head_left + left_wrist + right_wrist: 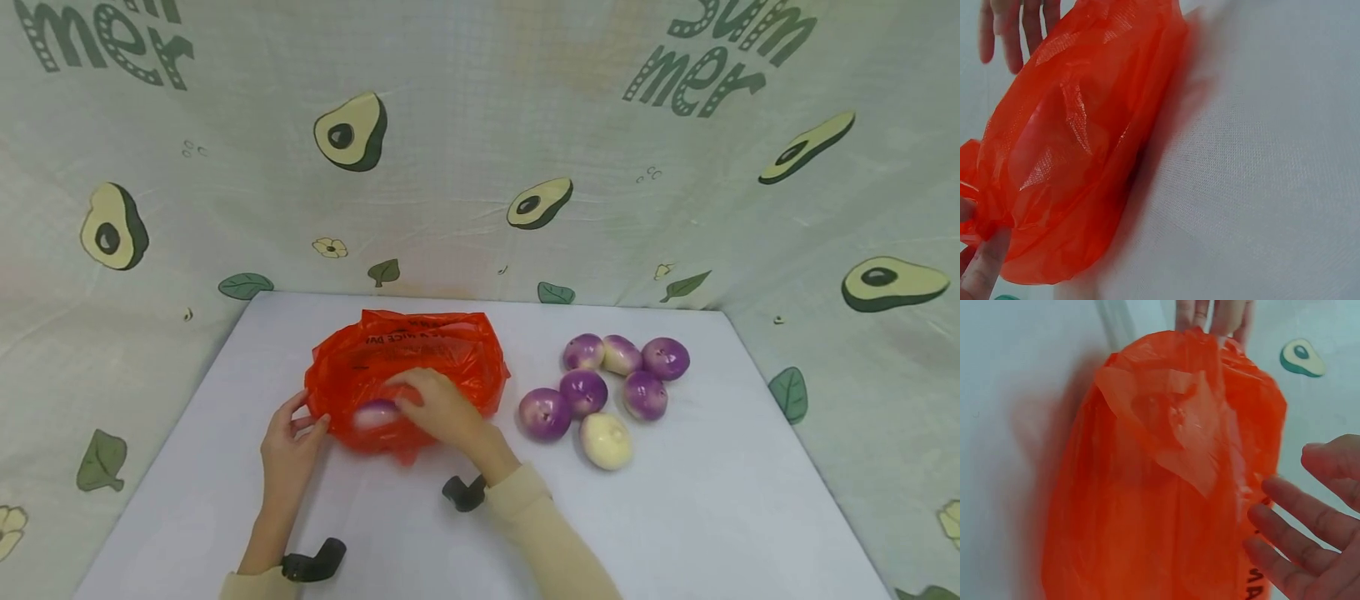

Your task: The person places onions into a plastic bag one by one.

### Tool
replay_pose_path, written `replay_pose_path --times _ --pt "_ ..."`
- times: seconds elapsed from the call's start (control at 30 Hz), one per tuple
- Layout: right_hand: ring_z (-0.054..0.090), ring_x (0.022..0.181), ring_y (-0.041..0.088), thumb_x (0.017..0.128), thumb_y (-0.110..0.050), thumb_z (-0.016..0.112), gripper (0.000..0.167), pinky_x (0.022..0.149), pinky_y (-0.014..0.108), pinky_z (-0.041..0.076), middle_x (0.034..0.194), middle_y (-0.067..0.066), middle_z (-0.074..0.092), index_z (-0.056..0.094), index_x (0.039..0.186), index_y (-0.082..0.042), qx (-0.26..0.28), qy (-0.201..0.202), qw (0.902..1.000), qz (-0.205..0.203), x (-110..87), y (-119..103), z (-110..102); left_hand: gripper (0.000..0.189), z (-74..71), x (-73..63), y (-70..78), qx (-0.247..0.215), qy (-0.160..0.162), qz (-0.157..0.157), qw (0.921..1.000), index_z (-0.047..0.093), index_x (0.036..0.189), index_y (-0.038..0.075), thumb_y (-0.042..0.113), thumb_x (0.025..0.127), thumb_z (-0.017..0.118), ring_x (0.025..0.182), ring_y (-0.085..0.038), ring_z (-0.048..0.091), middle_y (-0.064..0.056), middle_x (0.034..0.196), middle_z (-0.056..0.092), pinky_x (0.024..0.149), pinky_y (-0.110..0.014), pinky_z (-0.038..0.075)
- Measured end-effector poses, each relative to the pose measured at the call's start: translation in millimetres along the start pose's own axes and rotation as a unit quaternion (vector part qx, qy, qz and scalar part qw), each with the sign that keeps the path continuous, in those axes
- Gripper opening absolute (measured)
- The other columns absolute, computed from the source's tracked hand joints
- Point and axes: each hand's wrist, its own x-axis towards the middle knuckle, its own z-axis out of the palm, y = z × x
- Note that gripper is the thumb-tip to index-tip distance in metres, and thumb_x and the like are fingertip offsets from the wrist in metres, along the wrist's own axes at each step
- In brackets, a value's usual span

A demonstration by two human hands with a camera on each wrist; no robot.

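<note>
A red plastic bag (468, 358) lies with its mouth held wide on the white table. My left hand (291, 442) pinches the bag's left rim between thumb and fingers; the left wrist view shows the thumb and fingers on the bunched plastic (994, 206). A round purple-and-white vegetable (375, 414), like an onion or turnip, sits inside the bag near its front. Over the bag's opening is my right hand (442, 408), just right of that vegetable. In the right wrist view its fingers (1297, 547) are spread and relaxed, with nothing between them.
Several similar purple-and-cream vegetables (545, 414) lie grouped on the table (712, 492) right of the bag. A paler one (606, 442) is nearest the front. Behind the table hangs a cloth (450, 167) printed with avocados.
</note>
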Motion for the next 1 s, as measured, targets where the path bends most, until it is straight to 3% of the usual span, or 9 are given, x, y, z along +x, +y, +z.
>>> replay_pose_path --times 0.3,0.7,0.83,1.0 --pt "0.048 0.122 0.016 0.093 -0.030 0.055 0.033 0.100 0.038 0.044 0.125 -0.003 0.057 0.056 0.124 -0.019 0.024 0.015 0.9996 0.007 -22.8 -4 -25 0.050 -3.9 -0.1 -0.2 -0.014 0.003 0.004 0.9999 0.044 0.137 0.013 0.020 0.090 0.061 0.082 0.012 0.047 -0.012 0.132 0.049 0.068 0.003 0.039" --pt "0.051 0.119 0.014 0.090 -0.027 0.061 0.032 0.097 0.040 0.046 0.125 -0.005 0.057 0.059 0.121 -0.019 0.041 0.103 0.9938 0.010 -65.6 9 -45 0.056 -6.7 3.9 1.0 -0.027 -0.035 -0.055 0.9975 0.037 0.141 0.019 0.029 0.091 0.059 0.084 0.006 0.051 -0.009 0.135 0.048 0.068 -0.003 0.045" --pt "0.050 0.120 0.013 0.088 -0.025 0.063 0.033 0.098 0.041 0.046 0.125 -0.007 0.057 0.059 0.121 -0.020 0.043 0.128 0.9905 0.028 -79.3 14 -52 0.057 -5.7 5.2 0.6 -0.031 -0.040 -0.060 0.9969 0.037 0.141 0.017 0.031 0.091 0.059 0.087 0.003 0.051 -0.013 0.128 0.051 0.067 -0.002 0.044" --pt "0.051 0.120 0.015 0.086 -0.022 0.067 0.036 0.094 0.041 0.048 0.125 -0.006 0.058 0.060 0.120 -0.018 0.042 0.163 0.9854 0.026 -95.0 24 -60 0.055 -4.8 5.6 -1.7 -0.031 -0.038 -0.059 0.9970 0.040 0.139 0.014 0.031 0.091 0.059 0.082 0.010 0.049 -0.014 0.121 0.054 0.066 0.000 0.042"
